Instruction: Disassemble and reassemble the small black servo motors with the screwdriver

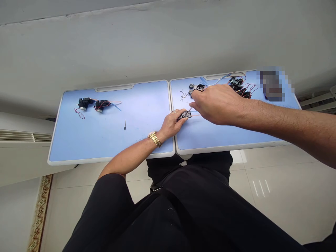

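My left hand [173,123], a gold watch on its wrist, presses a small black device [187,114] with a round metallic centre onto the table near the seam. Blue and red wires run out of this part to the right. Above it, my right hand [214,103] is closed around a screwdriver, whose thin shaft [190,109] slants down to the round centre. Its handle is hidden in my fingers. Loose small screws [183,95] lie just beyond the part, beside more round black and silver pieces [191,86], partly covered by my right hand.
Two black assemblies with wires [99,105] rest on the left panel of the folding table [141,140], with a small pen-like tool [125,125] nearer me. Further black wired assemblies [239,85] sit at the back right, beside a blurred dark object [273,85]. A wall stands behind the table.
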The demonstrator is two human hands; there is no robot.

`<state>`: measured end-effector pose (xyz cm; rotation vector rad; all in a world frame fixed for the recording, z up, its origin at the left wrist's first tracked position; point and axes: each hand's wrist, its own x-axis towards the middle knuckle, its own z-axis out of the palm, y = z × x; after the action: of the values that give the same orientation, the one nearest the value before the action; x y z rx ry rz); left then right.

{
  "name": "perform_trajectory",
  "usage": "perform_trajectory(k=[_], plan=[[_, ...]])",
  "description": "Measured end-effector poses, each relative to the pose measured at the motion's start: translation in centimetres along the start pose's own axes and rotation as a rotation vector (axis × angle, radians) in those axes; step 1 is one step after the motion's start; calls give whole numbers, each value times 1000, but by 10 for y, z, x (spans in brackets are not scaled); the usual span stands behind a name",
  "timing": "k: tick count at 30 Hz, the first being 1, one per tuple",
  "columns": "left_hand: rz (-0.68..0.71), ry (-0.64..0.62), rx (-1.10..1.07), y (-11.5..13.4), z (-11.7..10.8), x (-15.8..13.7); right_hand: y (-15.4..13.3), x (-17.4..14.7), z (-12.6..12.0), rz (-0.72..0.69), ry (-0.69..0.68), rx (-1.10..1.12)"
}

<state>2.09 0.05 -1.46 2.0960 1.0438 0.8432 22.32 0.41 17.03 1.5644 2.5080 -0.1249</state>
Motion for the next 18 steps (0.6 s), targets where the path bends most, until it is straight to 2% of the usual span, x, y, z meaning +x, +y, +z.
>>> perform_trajectory(k=[4,8,12,14,16,18], plan=[[-2,4,-9,0,0,1,8,5,15,-24,109,138],[9,45,-66,1,0,2,25,-5,9,-94,480,372],[-3,68,-153,3,-2,3,37,-27,2,-9,772,525],[-19,70,-215,3,-3,4,41,-27,19,6,827,748],[-47,76,-292,2,-5,5,43,-17,50,57,795,1013],[-86,69,-382,1,-6,6,44,-1,86,91,831,1228]])
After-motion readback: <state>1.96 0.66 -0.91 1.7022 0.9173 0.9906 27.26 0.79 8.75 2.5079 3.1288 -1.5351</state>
